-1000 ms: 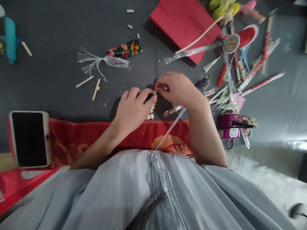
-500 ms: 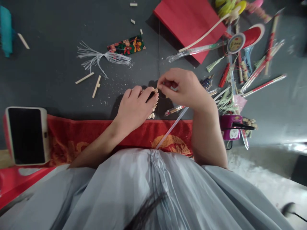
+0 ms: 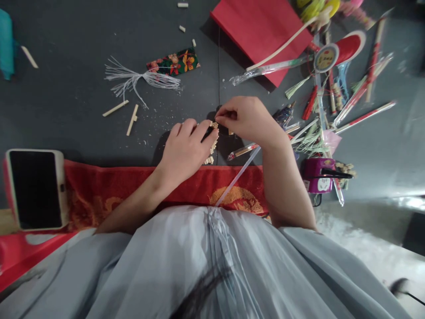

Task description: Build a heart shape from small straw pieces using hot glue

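My left hand point(image 3: 189, 146) is curled over a small piece built of short pale wooden sticks point(image 3: 215, 141), holding it against the dark table. Most of that piece is hidden under the palm; its bumpy edge shows past the thumb and forefinger. At its upper corner my right hand point(image 3: 244, 117) has thumb and forefinger pinched together. Whatever lies between those fingertips is too small to make out. Just below the right hand lies a wrapped stick point(image 3: 244, 152), with a dark glue gun-like tool point(image 3: 284, 116) near the wrist.
A red paper bag point(image 3: 259, 35), a red thread spool point(image 3: 348, 48) and several wrapped sticks point(image 3: 365, 118) lie to the right. White strings point(image 3: 142, 77) and a floral strip point(image 3: 179, 62) are farther left. A phone-like device point(image 3: 36, 188) rests on the red cloth point(image 3: 96, 190), opposite a purple power socket point(image 3: 318, 175).
My right hand has shifted slightly left, its pinched fingertips closer to the wooden piece and its fingers more folded. My left hand stays in place.
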Motion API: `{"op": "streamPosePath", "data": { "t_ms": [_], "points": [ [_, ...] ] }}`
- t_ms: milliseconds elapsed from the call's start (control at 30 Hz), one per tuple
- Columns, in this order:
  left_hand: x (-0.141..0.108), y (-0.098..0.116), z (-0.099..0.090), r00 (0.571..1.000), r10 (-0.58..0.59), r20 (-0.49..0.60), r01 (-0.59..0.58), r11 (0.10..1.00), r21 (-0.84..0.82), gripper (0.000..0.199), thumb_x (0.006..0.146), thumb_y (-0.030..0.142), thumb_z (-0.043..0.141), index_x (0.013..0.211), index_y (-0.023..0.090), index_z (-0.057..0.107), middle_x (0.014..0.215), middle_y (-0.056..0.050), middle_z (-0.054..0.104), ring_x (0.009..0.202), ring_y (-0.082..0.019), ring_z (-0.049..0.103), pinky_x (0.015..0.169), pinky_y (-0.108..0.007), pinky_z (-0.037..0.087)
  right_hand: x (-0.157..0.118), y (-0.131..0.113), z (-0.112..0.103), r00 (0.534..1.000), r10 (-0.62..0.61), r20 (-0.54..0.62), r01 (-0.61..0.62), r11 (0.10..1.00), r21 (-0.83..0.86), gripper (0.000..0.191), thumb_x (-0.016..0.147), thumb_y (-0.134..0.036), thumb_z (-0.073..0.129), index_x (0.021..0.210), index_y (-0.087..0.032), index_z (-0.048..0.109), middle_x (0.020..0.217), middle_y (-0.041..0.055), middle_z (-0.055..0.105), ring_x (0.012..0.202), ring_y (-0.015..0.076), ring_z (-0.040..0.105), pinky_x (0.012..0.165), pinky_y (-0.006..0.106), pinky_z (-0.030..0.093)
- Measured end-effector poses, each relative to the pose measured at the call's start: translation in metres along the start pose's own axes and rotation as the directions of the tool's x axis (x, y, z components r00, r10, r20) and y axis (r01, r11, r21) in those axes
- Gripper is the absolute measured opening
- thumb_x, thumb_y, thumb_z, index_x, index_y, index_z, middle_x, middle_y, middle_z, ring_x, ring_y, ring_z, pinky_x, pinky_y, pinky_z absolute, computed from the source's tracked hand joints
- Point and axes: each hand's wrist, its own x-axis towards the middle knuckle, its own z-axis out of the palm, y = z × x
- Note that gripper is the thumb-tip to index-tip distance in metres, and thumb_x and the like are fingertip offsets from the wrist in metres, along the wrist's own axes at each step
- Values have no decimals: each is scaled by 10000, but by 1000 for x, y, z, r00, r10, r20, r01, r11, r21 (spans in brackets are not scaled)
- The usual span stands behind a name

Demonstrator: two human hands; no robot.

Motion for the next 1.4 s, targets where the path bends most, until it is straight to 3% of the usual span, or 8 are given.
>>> {"op": "streamPosePath", "data": {
  "t_ms": [300, 600, 833, 1033, 1200, 1333, 1400],
  "points": [
    [1, 1, 1, 1000, -8, -18, 8, 1000, -12, 385, 972, 176, 413, 1304, 244, 597, 1316, -93, 641, 1048, -278, 569, 829, -434, 453, 2, -2, 1, 999, -25, 43, 26, 999, -36, 170, 854, -227, 550, 870, -213, 719, 931, 78, 728, 847, 230, 620, 776, 369, 445],
    [2, 2, 2, 999, -41, -2, 40, 993, -110, 384, 977, 175, 415, 1303, 241, 606, 1333, -109, 627, 1089, -292, 569, 863, -450, 447, 1, -2, 7, 995, -87, 51, 92, 991, -100, 198, 901, -205, 475, 950, -220, 666, 1034, 105, 693, 992, 258, 609, 876, 390, 464],
    [2, 2, 1, 999, -36, -4, 36, 994, -100, 365, 994, 186, 405, 1289, 241, 613, 1343, -98, 626, 1098, -285, 572, 857, -437, 439, -5, -7, -1, 996, -79, 43, 81, 995, -63, 220, 967, -266, 411, 1050, -239, 613, 1043, 98, 675, 978, 240, 586, 874, 382, 457],
    [1, 2, 2, 1000, -13, -11, 13, 999, -45, 360, 989, 179, 401, 1280, 233, 606, 1354, -81, 628, 1073, -281, 568, 843, -431, 429, -8, -1, -15, 984, 28, -175, -35, 999, -40, 212, 1005, -231, 327, 947, -249, 530, 1010, 89, 652, 944, 207, 589, 860, 344, 450],
    [0, 0, 2, 999, -49, -23, 47, 995, -91, 338, 986, 193, 420, 1255, 243, 618, 1402, -75, 595, 1136, -281, 568, 895, -437, 441, -11, 6, -20, 952, 183, -243, -228, 959, -169, 222, 992, -248, 326, 970, -246, 547, 1016, 129, 666, 980, 284, 617, 839, 407, 442],
    [-1, -6, -3, 989, -137, -54, 129, 982, -135, 336, 976, 182, 424, 1228, 242, 637, 1401, -84, 579, 1198, -285, 557, 960, -449, 453, -18, 17, -15, 891, 299, -342, -372, 912, -173, 244, 985, -372, 412, 916, -242, 608, 965, 124, 703, 902, 310, 634, 763, 432, 434],
    [-1, -10, -7, 984, -168, -67, 158, 979, -128, 356, 960, 155, 423, 1228, 237, 643, 1390, -98, 579, 1188, -285, 564, 967, -453, 469, -24, 27, -8, 872, 274, -406, -357, 923, -144, 235, 961, -402, 483, 882, -232, 625, 897, 115, 712, 852, 292, 623, 738, 419, 429]
  ]
}}
